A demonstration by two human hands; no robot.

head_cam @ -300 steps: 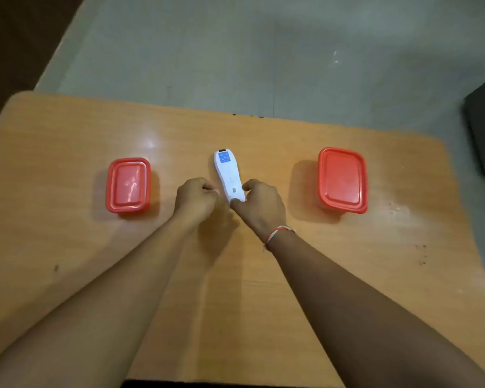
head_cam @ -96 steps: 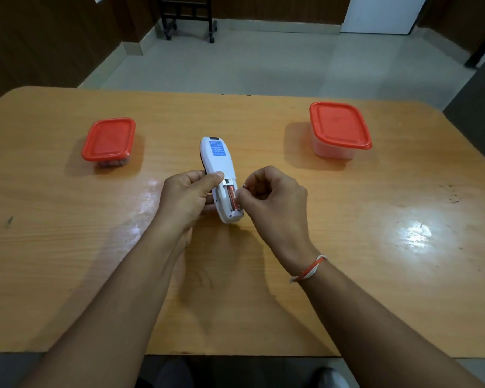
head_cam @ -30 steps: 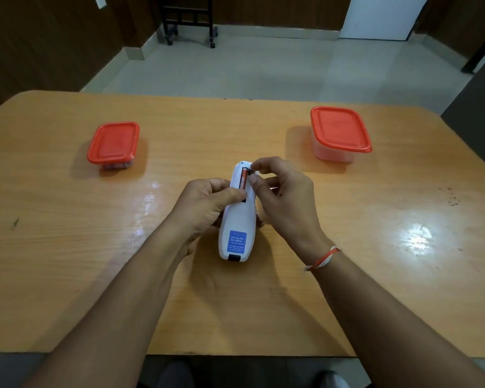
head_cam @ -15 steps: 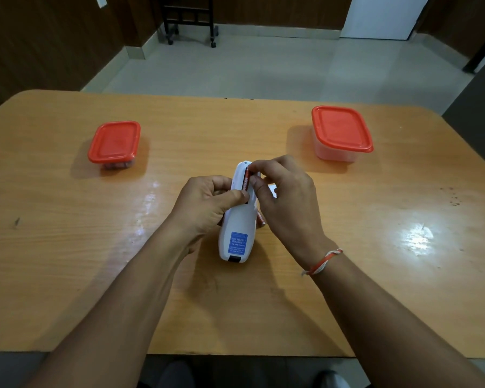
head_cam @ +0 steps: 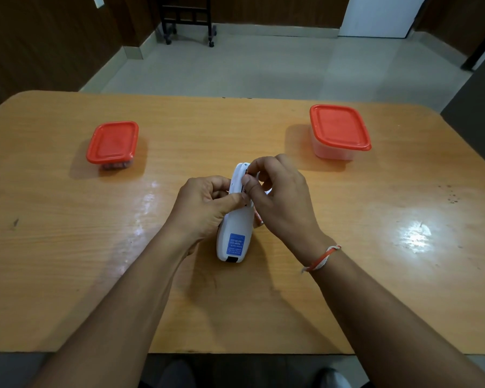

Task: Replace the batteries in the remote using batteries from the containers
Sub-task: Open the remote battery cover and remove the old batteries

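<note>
Remote (head_cam: 233,233) dead centre on the table (head_cam: 67,247), gripped between left hand (head_cam: 205,205) and right hand (head_cam: 280,197). Smaller container (head_cam: 112,144) off to the left, bigger container (head_cam: 339,130) far right, both behind the hands.

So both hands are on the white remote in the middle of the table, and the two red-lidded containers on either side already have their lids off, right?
Not quite. In the head view both lids are on: the left container and the right container are closed. The rest holds: the left hand and right hand are on the white remote mid-table.
</note>
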